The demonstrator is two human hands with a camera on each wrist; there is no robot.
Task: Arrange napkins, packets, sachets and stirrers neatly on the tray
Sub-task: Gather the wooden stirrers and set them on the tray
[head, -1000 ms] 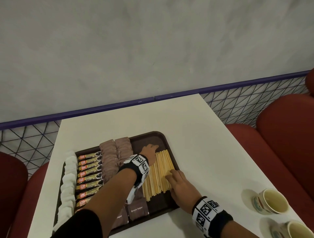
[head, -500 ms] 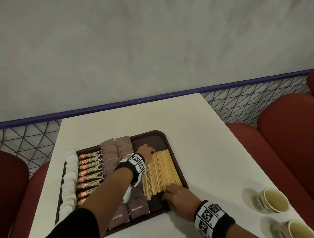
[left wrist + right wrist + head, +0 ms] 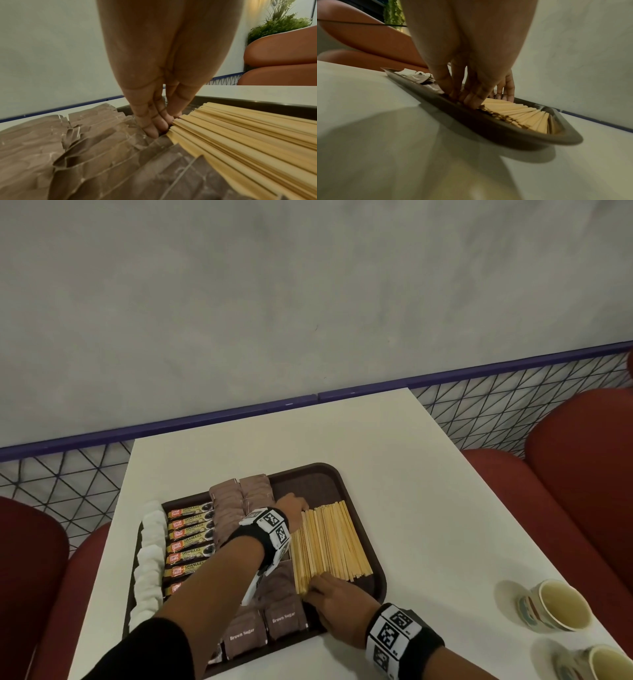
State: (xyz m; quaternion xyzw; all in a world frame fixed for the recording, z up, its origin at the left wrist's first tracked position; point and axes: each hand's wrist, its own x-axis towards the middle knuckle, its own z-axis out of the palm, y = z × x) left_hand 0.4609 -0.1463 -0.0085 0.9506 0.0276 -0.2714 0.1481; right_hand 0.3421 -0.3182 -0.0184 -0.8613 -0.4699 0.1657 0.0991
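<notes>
A dark brown tray (image 3: 310,470) holds a column of white napkins (image 3: 150,553), coffee granule packets (image 3: 188,539), brown sugar sachets (image 3: 236,501) and a flat row of wooden stirrers (image 3: 332,542). My left hand (image 3: 294,503) is at the far end of the stirrers, its straight fingers (image 3: 154,125) pressed against the stirrers' (image 3: 240,135) ends beside the sachets (image 3: 85,148). At the near end, my right hand (image 3: 329,594) pushes its fingertips (image 3: 471,100) against the stirrers (image 3: 518,113) inside the tray rim (image 3: 505,132). Neither hand holds anything.
The tray sits on a white table (image 3: 428,508). Two paper cups (image 3: 555,607) (image 3: 599,662) stand at the near right corner. Red seats (image 3: 582,474) flank the table, and a purple-topped mesh railing (image 3: 513,405) runs behind it.
My right hand slid from the top right side of the stirrers back to their near ends. The stirrers spread a little toward the tray's right rim. My left hand stayed at the far ends.
</notes>
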